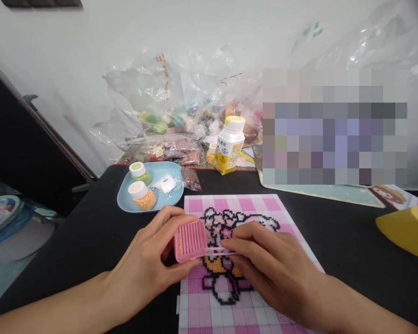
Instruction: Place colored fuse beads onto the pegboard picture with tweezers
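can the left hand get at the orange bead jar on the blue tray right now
Probably not straight away: the left hand holds the pink ridged tray. Otherwise the way looks free, with the orange bead jar on the near side of the blue tray.

Tray [192,239]: ridged plastic, soft sheen. Bags [139,88]: thin clear plastic film, crinkled, glossy. Plate [160,170] smooth, plastic-looking, faintly shiny; tabletop [87,241] matt, bottle [229,144] smooth plastic.

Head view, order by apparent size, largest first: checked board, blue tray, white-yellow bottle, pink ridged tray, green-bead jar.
- Checked board
- Blue tray
- White-yellow bottle and pink ridged tray: too alike to rank; the latter sits nearer the camera
- Green-bead jar
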